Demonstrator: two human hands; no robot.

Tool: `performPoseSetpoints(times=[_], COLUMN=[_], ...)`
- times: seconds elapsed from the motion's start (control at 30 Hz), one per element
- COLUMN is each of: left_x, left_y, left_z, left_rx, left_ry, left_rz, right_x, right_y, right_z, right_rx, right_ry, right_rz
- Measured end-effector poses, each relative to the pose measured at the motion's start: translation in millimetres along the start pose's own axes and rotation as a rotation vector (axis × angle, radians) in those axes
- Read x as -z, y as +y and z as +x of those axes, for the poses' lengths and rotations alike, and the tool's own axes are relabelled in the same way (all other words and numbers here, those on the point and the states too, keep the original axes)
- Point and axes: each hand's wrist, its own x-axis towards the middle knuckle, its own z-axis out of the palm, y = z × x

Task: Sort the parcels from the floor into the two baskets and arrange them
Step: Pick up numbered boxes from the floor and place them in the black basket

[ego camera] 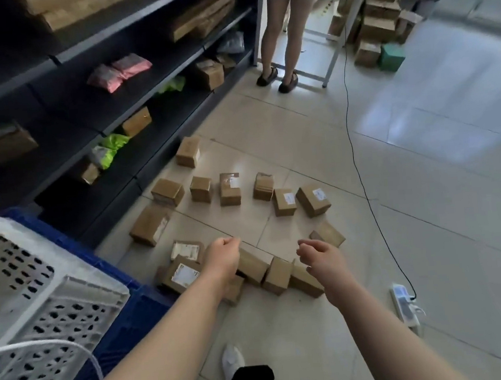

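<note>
**Both hands empty above the parcels on the floor**

The left hand point(222, 253) hangs over the near cluster of boxes with its fingers curled into a fist, and nothing is in it. The right hand point(320, 257) hovers beside it, well clear of the left. Its fingers are loosely bent and it holds nothing.

The parcels point(229, 188) are small brown cardboard boxes. All of them lie on the tiled floor point(269, 134) in a rough ring, some with white labels facing up. The nearest row sits just beneath the two hands.

At the left stands the white basket point(79, 281), its walls perforated, and the blue basket point(139, 312) is right against it on the floor side. Dark shelving point(130, 49) with more boxes and bags runs along the left wall.

A white power strip point(403, 303) lies on the floor to the right, and a black cable point(351, 140) trails away from it. Another person point(279, 37) stands at the far end.
</note>
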Motion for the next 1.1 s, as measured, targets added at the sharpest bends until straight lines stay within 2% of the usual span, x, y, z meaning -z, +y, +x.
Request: performPoseSetpoints(times=[0.23, 0.47, 0.63, 0.77, 1.0, 1.1], left_x=[-51.9, -97.0, -126.4, -148.0, -173.8, -178.1], left_y=[-23.4, -100.8, -181.5, -233.4, -292.0, -308.1], left_z=[133.9, 264.4, 366.0, 431.3, 502.4, 521.3], left_rx=[0.139, 0.27, 0.313, 0.299, 0.277, 0.292], left_ry=[0.012, 0.004, 0.054, 0.095, -0.015, -0.077], left_rz=[0.062, 0.07, 0.123, 0.255, 0.366, 0.391], right_x=[-27.9, -89.6, -146.5, -182.7, -228.7, -237.5], right_y=[35.4, 117.5, 195.0, 252.7, 329.9, 341.5], right_z=[130.0, 250.6, 349.4, 412.9, 477.8, 491.9], right_rx=[-0.151, -0.236, -0.337, -0.394, -0.482, -0.478], right_ry=[0.007, -0.03, -0.098, -0.139, -0.136, -0.122], right_rz=[0.038, 0.015, -0.103, -0.203, -0.359, -0.499])
